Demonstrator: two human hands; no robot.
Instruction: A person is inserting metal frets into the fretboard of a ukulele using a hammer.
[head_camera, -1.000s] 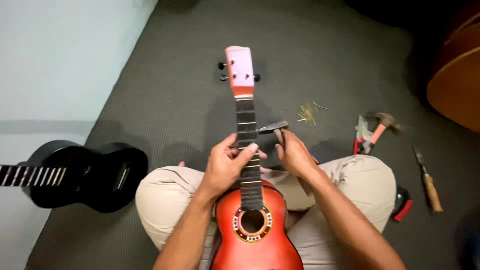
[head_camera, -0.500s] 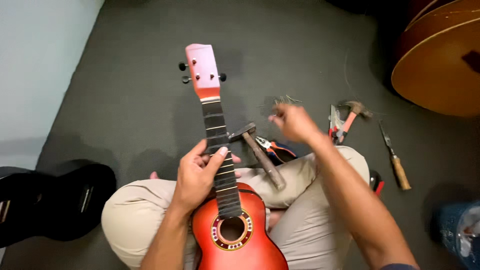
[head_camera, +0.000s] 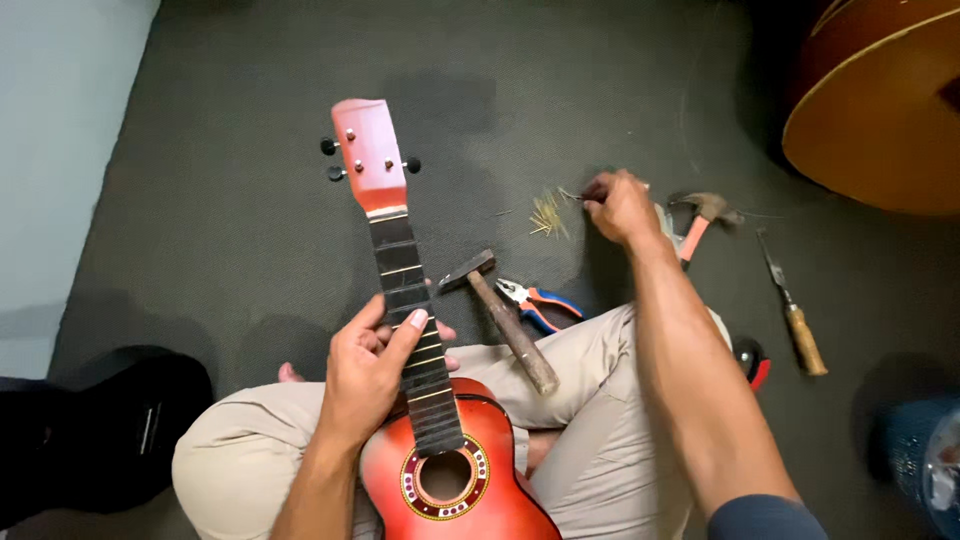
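The small red guitar (head_camera: 440, 440) lies across my lap, body at 6 o'clock, neck running up toward 11 o'clock; the body is glossy red-orange with a patterned ring about the round sound hole; the fretboard is dark with pale metal frets; the pink-red headstock carries black tuning pegs on both sides; I cannot tell whether strings are fitted. My left hand (head_camera: 370, 375) wraps the neck near its lower end, thumb laid over the fretboard, fingers curled beneath. My right hand (head_camera: 618, 205) is stretched out to 1 o'clock, fingertips drawn together on a thin metal piece beside a scatter of short brass-coloured fret pieces (head_camera: 547, 213) on the floor; the pinch is partly blurred. A wooden-handled hammer (head_camera: 500, 315) rests on my right thigh, steel head toward the neck; pliers with orange and blue grips (head_camera: 537, 300) lie just beside it; a second hammer with a pink handle (head_camera: 700, 222) and a wooden-handled chisel (head_camera: 792, 310) lie at 3 o'clock. The floor is dark grey textured carpet (head_camera: 230, 200); a pale wall stands at 9 o'clock; a large brown acoustic guitar (head_camera: 880, 110) sits at 2 o'clock, a black guitar (head_camera: 100, 430) at 8 o'clock.
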